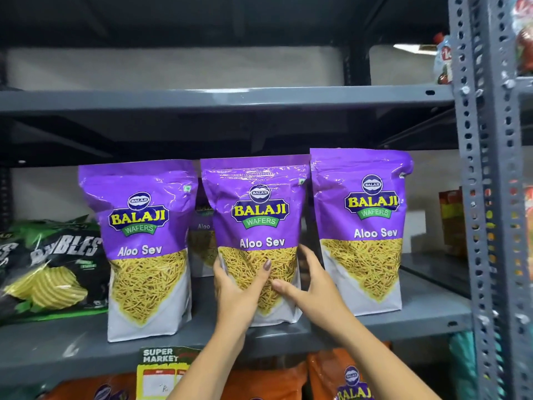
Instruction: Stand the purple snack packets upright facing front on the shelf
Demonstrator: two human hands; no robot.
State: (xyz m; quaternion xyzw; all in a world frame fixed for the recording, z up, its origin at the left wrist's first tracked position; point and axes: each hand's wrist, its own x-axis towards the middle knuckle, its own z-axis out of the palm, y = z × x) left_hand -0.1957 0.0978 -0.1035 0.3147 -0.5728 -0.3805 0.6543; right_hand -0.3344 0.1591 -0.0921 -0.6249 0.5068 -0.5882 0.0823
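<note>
Three purple Aloo Sev packets stand upright, labels to the front, on the grey metal shelf (427,310). The left packet (144,243) and the right packet (360,226) stand free. The middle packet (256,223) is held low down by both hands. My left hand (239,290) wraps its lower left side with the thumb across the front. My right hand (305,281) cups its lower right edge. A fourth purple packet (203,235) shows partly behind, between the left and middle ones.
Black and green chip bags (52,269) lie at the shelf's left. A perforated grey upright (484,197) bounds the right side. A supermarket price tag (161,370) hangs on the shelf edge, above orange packets (340,373). The upper shelf (230,98) sits close overhead.
</note>
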